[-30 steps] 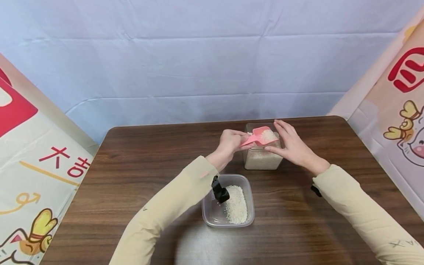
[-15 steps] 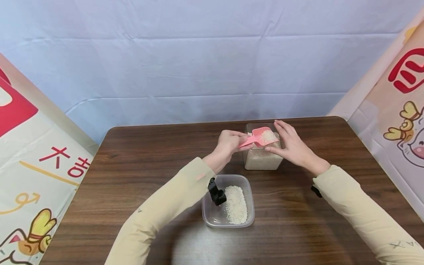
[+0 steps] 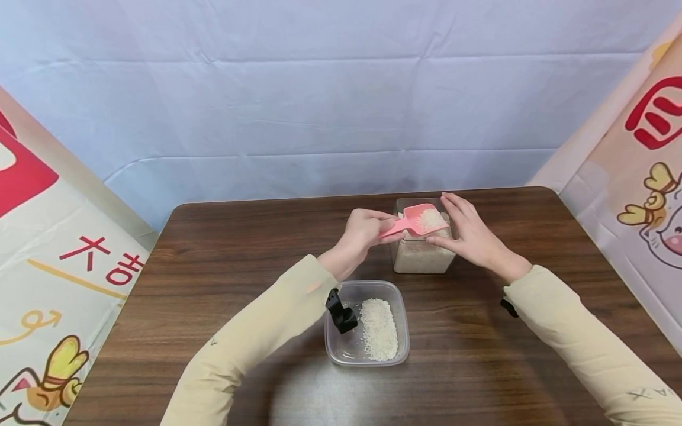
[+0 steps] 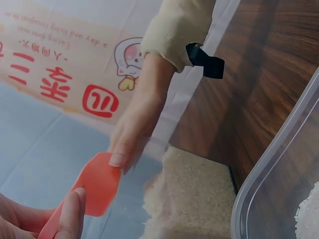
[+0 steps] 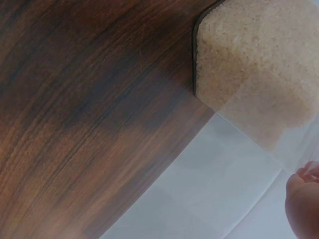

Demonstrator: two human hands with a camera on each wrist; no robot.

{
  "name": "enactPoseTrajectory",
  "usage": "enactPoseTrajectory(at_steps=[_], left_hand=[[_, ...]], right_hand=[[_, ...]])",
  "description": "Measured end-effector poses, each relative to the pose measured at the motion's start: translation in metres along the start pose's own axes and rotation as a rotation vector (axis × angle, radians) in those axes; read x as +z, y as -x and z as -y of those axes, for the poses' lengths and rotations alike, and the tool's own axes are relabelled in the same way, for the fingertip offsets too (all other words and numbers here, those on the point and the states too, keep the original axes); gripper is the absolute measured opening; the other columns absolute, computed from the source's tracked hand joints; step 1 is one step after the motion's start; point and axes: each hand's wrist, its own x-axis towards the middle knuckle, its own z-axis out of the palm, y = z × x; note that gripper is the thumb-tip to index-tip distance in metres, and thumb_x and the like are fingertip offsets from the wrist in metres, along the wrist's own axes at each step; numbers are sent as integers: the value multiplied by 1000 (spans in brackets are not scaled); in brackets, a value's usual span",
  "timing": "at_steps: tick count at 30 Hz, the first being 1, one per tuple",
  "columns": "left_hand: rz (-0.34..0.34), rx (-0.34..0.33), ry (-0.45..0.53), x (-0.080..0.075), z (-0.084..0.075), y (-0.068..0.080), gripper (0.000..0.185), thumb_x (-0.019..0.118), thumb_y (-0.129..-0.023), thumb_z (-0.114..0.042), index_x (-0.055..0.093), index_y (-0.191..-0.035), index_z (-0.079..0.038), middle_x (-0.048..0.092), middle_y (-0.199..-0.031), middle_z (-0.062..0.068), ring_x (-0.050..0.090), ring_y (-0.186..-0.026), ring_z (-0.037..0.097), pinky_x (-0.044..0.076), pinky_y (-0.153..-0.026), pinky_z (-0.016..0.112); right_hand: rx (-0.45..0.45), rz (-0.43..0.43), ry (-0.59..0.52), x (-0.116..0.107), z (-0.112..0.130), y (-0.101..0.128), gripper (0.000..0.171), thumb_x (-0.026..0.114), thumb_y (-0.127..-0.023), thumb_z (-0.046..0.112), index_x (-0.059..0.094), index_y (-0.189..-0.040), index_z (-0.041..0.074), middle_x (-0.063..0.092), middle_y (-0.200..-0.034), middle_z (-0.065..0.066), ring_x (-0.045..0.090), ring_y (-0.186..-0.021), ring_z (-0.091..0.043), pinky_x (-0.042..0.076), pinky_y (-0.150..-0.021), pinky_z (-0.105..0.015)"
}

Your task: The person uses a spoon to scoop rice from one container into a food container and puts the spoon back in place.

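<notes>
In my left hand [image 3: 361, 235] I pinch the handle of a pink scoop [image 3: 412, 225], which carries a heap of white rice [image 3: 432, 219]. The scoop is over the mouth of a clear, tall, square container [image 3: 423, 260] partly filled with rice. My right hand [image 3: 476, 236] spans the container's right side at the rim, thumb toward the front and fingers toward the back. In the right wrist view its fingertips [image 5: 302, 180] show at the clear wall. Under my left wrist stands a low clear plastic box [image 3: 401, 355], with a rice pile [image 3: 379, 329] in its right half.
The brown wood table [image 3: 240, 266] carries both containers, the tall one near its back edge. A pale cloth backdrop [image 3: 341, 106] hangs behind. Printed banners [image 3: 639, 195] stand at the left and right. A black wrist camera [image 3: 341, 312] sits over the low box.
My left wrist and forearm have moved slightly left and lower. The scoop has shifted a touch left and still holds its rice. My right hand and both containers have stayed in place.
</notes>
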Motion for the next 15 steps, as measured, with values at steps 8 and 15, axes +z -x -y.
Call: enactPoseTrajectory(at_steps=[8,15], left_hand=[[27,-12,45,-5,-3,6,22,49,-89,9,59,-108,15,59,-106,28,61,-93,36,57,-70,26],[48,0,36,-12,-5,12,22,49,-89,8,60,-108,13,62,-101,26,63,-90,33,57,-73,29]], right_hand=[[-2,-6,3,1,-1,0,91,72,-75,40,29,-136,-11,25,-142,-23,20,-131,-38,25,-103,-57],[-1,-5,9,1,-2,0,91,71,-76,42,28,-137,-10,26,-142,-24,20,-131,-38,25,-104,-56]])
